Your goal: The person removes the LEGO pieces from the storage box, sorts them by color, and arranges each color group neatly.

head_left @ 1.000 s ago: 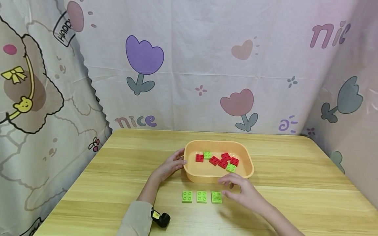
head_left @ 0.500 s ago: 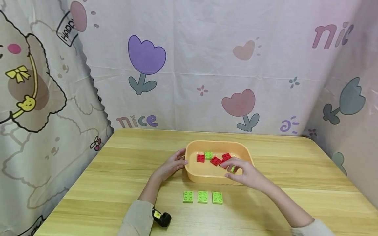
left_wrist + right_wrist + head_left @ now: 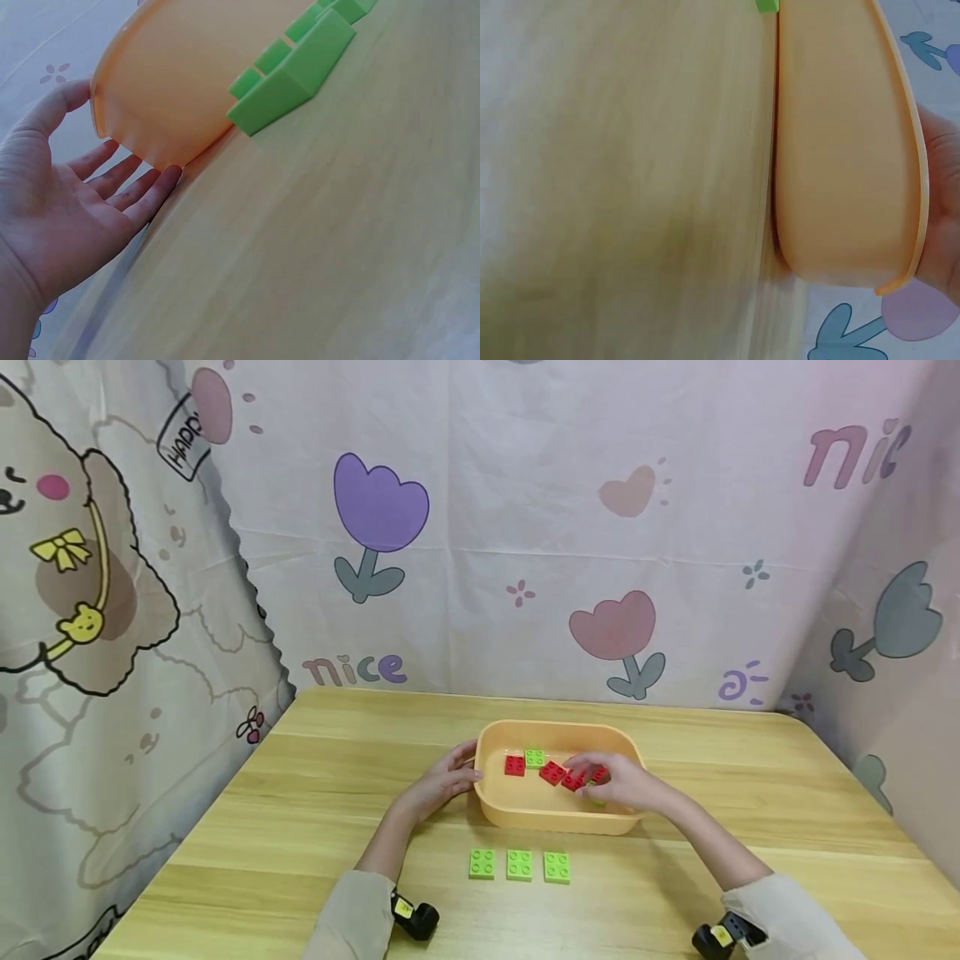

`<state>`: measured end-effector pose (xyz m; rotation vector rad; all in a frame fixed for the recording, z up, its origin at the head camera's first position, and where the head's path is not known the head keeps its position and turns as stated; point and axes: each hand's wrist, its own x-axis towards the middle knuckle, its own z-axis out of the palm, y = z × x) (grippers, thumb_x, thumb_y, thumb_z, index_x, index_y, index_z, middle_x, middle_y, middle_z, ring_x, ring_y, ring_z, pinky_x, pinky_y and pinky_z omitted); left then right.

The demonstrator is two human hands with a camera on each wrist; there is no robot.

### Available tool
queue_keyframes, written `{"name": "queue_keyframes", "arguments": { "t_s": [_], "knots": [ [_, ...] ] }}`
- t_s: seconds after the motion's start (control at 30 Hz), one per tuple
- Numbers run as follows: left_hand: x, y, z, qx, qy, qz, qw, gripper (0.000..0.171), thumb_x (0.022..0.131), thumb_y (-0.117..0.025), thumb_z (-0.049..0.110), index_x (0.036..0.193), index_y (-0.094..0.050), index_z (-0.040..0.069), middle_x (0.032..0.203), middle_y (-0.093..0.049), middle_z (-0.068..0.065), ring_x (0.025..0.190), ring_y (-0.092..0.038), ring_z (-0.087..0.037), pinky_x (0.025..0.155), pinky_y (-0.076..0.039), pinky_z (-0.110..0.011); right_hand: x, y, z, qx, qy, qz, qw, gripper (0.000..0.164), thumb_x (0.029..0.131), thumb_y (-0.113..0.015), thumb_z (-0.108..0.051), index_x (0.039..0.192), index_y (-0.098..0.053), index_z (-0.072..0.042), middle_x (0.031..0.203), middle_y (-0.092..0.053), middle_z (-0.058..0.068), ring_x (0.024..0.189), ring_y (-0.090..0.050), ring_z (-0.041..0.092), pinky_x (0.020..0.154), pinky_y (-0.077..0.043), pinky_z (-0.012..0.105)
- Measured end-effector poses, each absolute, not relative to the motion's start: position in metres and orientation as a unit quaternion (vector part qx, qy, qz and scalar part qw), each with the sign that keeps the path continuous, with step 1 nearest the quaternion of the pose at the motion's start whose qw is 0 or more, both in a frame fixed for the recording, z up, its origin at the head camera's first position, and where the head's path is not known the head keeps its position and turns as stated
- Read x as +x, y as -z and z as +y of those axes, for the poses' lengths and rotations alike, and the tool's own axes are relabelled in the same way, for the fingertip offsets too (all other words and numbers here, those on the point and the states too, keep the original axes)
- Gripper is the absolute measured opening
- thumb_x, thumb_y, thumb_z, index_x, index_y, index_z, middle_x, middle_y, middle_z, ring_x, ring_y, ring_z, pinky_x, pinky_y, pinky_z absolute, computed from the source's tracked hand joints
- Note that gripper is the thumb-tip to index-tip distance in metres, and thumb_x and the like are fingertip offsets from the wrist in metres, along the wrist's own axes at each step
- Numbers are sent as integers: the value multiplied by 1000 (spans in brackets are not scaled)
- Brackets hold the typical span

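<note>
An orange tray point(image 3: 555, 817) on the wooden table holds several red bricks point(image 3: 552, 772) and a green brick point(image 3: 535, 757). My left hand point(image 3: 453, 772) rests open against the tray's left wall point(image 3: 172, 82), its fingers point(image 3: 139, 187) straight. My right hand point(image 3: 600, 781) reaches into the tray's right half. Its fingers curl down over another green brick point(image 3: 596, 797), of which only a sliver shows. Three green bricks point(image 3: 519, 864) lie in a row in front of the tray. The right wrist view shows only the tray's outer wall point(image 3: 840, 150) and a bit of the hand.
Printed fabric curtains point(image 3: 480, 527) close in the table at the back and on both sides. The table point(image 3: 300, 793) stretches wide to the left and right of the tray. Small black cameras sit on both wrists point(image 3: 416, 920).
My right hand left the row of green bricks, rose over the tray's front wall and settled on the green brick inside. The left hand stayed on the tray.
</note>
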<state>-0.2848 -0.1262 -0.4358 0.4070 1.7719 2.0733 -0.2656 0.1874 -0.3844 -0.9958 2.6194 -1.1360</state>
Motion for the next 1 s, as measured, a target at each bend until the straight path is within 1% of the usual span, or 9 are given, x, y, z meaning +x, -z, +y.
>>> {"name": "queue_keyframes", "arguments": {
  "t_s": [0.27, 0.37, 0.6, 0.77, 0.87, 1.0],
  "knots": [
    [-286, 434, -127, 146, -737, 632, 192, 69, 86, -53, 3, 144, -18, 1, 147, -19, -22, 128, -30, -35, 99, -36, -39, -269, 384, 184, -312, 337, 884, 85, 44, 78, -69, -4, 119, -55, 1, 96, -61, 8, 89, -55, 27, 79, -47, 43],
    [-286, 434, -127, 145, -737, 630, 195, 68, 86, -53, 3, 144, -18, 1, 147, -19, -21, 129, -30, -34, 99, -36, -39, -270, 386, 180, -303, 337, 886, 96, 44, 79, -69, -5, 121, -56, -2, 97, -61, 6, 90, -55, 25, 80, -47, 42],
    [-287, 435, -128, 144, -735, 633, 195, 68, 86, -53, 3, 144, -19, 1, 147, -19, -21, 130, -28, -34, 99, -35, -40, -272, 387, 167, -329, 347, 872, 107, 43, 80, -68, -7, 120, -55, -2, 98, -62, 8, 91, -57, 25, 76, -51, 31],
    [-286, 434, -128, 139, -736, 633, 196, 70, 85, -56, 4, 145, -19, 2, 147, -18, -21, 129, -30, -34, 99, -35, -40, -274, 389, 152, -346, 366, 854, 128, 45, 81, -68, -7, 123, -53, 1, 101, -62, 10, 93, -58, 27, 79, -50, 33],
    [-285, 433, -127, 136, -737, 632, 195, 70, 85, -56, 5, 145, -20, 3, 147, -18, -21, 127, -34, -34, 98, -36, -40, -276, 390, 145, -352, 379, 845, 133, 43, 81, -68, -6, 122, -54, 0, 101, -62, 11, 94, -57, 28, 81, -49, 37],
    [-285, 434, -125, 140, -739, 629, 197, 69, 86, -55, 4, 145, -19, 2, 147, -18, -21, 127, -33, -35, 99, -35, -41, -275, 389, 142, -350, 388, 841, 138, 40, 82, -67, -6, 120, -55, 0, 102, -62, 12, 95, -57, 29, 82, -48, 37]
  ]
}}
